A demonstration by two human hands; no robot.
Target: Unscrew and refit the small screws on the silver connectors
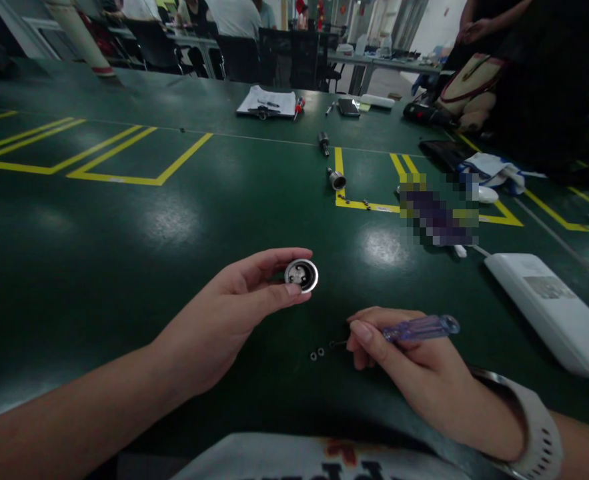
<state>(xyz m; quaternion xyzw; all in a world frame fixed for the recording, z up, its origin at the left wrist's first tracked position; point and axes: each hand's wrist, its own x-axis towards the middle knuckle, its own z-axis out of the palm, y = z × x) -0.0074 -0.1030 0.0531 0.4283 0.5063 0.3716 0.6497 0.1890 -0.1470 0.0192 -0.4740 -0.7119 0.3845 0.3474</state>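
My left hand (234, 300) is closed around a round, cup-shaped metal part (314, 276), its open end facing me; several small dark spots show inside. In my right hand (414, 367) is a screwdriver (421, 328) with a clear purplish handle. Its thin shaft points left, low over the table. By the shaft's end lie a few small ring-like pieces (321, 352), possibly nuts; one is at or very near the tip, and I cannot tell whether they touch.
Farther off on the green table (99, 253) lie two metal parts (337, 179) and several tiny pieces (367, 205). A white device (549, 307) sits at right. Behind are a clipboard with papers (267, 101), a phone (349, 107) and a red-handled screwdriver (299, 105). People are beyond.
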